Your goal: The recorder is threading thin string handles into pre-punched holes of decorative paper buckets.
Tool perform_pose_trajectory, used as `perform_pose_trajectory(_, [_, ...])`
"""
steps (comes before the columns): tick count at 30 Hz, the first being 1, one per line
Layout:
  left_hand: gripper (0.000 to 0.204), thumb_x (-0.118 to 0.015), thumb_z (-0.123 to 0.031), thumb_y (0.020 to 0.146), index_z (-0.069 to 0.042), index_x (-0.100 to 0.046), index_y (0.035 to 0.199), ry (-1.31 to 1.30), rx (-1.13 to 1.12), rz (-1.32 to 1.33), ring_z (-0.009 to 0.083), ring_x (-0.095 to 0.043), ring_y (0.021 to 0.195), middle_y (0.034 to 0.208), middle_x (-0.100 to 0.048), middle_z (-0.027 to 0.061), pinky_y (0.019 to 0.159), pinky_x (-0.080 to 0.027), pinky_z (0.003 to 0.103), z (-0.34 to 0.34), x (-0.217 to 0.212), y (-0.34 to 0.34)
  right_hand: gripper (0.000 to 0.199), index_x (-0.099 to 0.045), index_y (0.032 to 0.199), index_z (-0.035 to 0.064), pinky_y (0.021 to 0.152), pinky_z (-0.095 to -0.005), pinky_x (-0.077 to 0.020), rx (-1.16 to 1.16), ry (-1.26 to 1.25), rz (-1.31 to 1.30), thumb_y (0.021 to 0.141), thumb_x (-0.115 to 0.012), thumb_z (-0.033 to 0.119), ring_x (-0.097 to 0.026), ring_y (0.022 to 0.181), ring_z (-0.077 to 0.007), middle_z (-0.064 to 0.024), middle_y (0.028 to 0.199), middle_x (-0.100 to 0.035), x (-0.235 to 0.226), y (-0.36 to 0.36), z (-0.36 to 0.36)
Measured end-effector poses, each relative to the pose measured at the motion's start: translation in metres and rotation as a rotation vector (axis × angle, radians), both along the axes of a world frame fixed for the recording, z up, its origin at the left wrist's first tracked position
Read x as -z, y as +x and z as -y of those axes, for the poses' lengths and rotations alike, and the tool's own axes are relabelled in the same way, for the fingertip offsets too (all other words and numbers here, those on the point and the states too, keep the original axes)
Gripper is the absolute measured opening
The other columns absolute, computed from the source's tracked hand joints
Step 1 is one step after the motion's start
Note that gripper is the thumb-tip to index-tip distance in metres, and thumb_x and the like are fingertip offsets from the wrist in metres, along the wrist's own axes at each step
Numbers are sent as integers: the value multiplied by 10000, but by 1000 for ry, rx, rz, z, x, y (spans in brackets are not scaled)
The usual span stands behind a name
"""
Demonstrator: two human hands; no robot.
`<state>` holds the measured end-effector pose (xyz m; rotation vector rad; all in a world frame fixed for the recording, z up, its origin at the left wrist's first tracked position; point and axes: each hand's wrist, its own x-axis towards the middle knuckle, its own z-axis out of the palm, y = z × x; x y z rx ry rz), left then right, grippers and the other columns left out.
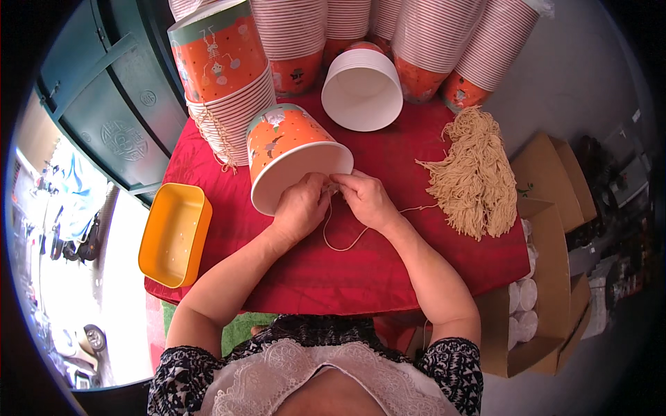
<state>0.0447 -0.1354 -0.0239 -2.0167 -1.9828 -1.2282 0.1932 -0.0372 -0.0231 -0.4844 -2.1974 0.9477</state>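
An orange paper bucket [283,142] with a green band lies tilted on its side, its white mouth turned toward me. At the right part of its rim my left hand [304,203] and my right hand [368,199] meet, fingertips pinched together on a thin beige string [331,245]. The string hangs in a loop below my fingers and runs right, under my right wrist, toward a bundle of beige strings [479,177]. My fingers partly hide the string's end and the spot where it meets the bucket.
Behind are a white-mouthed bucket [362,93] on its side, a nested bucket stack [225,76] with string on it, and several plastic-wrapped stacks [291,35]. A yellow tub [177,236] sits at the red table's [291,295] left edge. Cardboard boxes [555,256] stand right.
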Motion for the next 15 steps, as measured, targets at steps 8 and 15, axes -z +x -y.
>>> perform_pose_trajectory(8, [121, -657, -94, 835, -20, -656, 931, -29, 20, 95, 359, -647, 823, 886, -669, 168, 721, -516, 447, -1, -1, -1, 243, -658, 1094, -53, 830, -359, -554, 21, 46, 7, 857, -617, -16, -675, 978, -316, -198, 1063, -673, -2, 0, 2])
perform_pose_trajectory(15, [197, -689, -148, 813, 5, -646, 929, -65, 49, 170, 340, -658, 801, 858, -667, 182, 711, -518, 431, -1, -2, -3, 254, -660, 1096, -40, 816, -357, -559, 28, 71, 1, 845, -630, -22, -678, 971, -314, -192, 1063, -674, -1, -2, 4])
